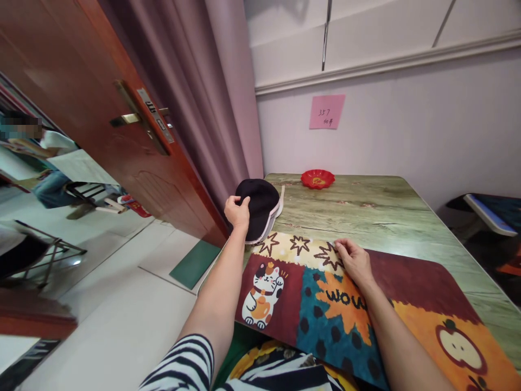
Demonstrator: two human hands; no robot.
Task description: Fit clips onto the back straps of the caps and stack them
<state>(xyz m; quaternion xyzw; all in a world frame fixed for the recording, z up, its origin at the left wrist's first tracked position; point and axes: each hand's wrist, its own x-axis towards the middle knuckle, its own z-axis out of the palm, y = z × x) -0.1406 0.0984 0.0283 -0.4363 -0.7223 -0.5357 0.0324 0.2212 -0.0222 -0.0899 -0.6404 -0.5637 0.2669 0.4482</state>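
Observation:
My left hand is at the left side of a black cap with a pale brim edge, its thumb and fingers pinching the dark fabric. The cap lies at the left edge of the wood-patterned table. Lower down, a colourful mat with a cat figure, stars, an apple and the word "WOW" covers the near part of the table. My right hand rests on the mat's upper edge, thumb and forefinger close together by a star; whether anything small is between them cannot be made out.
A red scalloped dish stands at the table's back edge. A wooden door and a mauve curtain are at the left. Beyond the door, a person sits by another table. At the far right is a dark-topped table.

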